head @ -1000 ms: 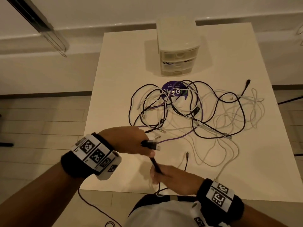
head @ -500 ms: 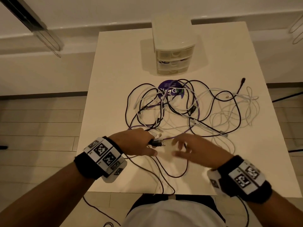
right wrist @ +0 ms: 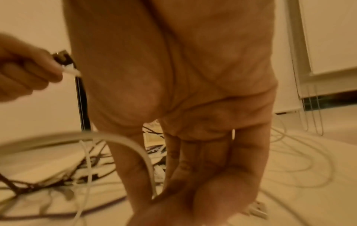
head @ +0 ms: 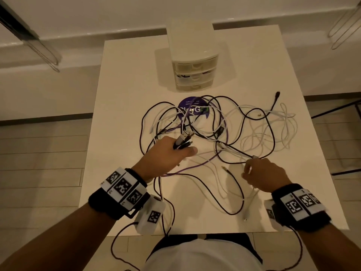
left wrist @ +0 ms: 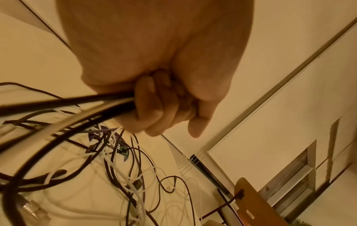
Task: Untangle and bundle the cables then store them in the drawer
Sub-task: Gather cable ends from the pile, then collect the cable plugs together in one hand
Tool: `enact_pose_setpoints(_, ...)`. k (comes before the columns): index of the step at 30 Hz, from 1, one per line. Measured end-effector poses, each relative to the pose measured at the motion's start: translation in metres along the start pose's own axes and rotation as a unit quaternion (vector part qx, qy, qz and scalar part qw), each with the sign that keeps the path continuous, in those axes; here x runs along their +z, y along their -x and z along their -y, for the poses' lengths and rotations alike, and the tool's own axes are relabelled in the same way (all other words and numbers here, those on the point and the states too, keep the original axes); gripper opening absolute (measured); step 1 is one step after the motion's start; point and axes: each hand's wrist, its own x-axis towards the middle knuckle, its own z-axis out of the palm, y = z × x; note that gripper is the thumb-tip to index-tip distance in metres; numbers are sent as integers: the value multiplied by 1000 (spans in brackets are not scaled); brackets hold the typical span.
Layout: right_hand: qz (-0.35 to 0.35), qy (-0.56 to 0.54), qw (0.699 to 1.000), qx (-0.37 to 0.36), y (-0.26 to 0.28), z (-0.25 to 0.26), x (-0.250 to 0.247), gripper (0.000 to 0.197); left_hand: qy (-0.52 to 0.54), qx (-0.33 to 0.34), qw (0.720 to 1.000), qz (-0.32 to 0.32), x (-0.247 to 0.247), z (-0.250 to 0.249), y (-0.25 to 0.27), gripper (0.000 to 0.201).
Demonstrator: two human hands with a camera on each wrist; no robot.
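White and bare at its margins, the desk (head: 125, 114) carries a sprawl of cables (head: 214, 130) across its middle and toward its right edge, with a small three-drawer unit (head: 192, 61) standing by the far edge, all drawers closed, and a purple round sticker (head: 192, 109) showing under the loops. My left hand (head: 168, 153) is clamped as a fist around a gathered bunch of plug ends (head: 184, 138), dark and pale leads trailing out of it toward the near edge. My right hand (head: 262, 175) sits nearer the right edge with thumb and forefinger pinched on a white cable (right wrist: 135, 146) just behind its connector, the other fingers (right wrist: 249, 152) loosely straight. These leads look light and limp, so I judge weight is no concern; snagging is. The braided dark ones should drag against each other and hold knots, while the smooth white ones will likely slip through a loose pinch. I would take each by the stiff moulded plug, not mid-length, and feed it out of the loops without yanking, since the connectors are the fragile part. One end dangles over the near edge and could pull more slack off the desk.
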Motion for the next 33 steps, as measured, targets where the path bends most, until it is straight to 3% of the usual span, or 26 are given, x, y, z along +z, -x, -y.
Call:
enact_pose_setpoints(3, -4, -12, 1000, -26, 7, 8, -2, 15, 5, -12, 1000, -2, 2, 1, -3, 37)
enact_pose_setpoints(7, -64, 83, 993, -52, 17, 15, -11, 27, -5, -6, 1000, -2, 5, 1, -7, 48)
enact_pose_setpoints(12, -89, -29, 979, -180, -20, 37, -4, 27, -29, 3, 1000, 1, 9, -2, -9, 46)
enact_pose_setpoints(19, -198, 82, 966, -148, -59, 53, 17, 22, -32, 25, 999, -5, 6, 4, -7, 48)
enact_pose_setpoints(25, -227, 104, 943, -220, -63, 50, 20, 13, 25, -3, 1000, -11, 7, 4, -13, 37)
enact_pose_setpoints(27, -249, 59, 940, -224, -65, 46, 19, 12, 45, -4, 999, -2, 7, 3, -15, 33)
enact_pose_setpoints(29, -262, -78, 930, -246, -57, 45, 10, 8, 89, 0, 996, 8, 5, 0, -14, 27)
enact_pose_setpoints(31, -278, -264, 886, -262, -38, 47, -8, 5, 164, 18, 986, 8, 0, -9, -13, 20)
enact_pose_setpoints(33, -304, -378, 835, -261, -16, 56, -28, 9, 226, 44, 973, -5, -7, -19, -14, 12)
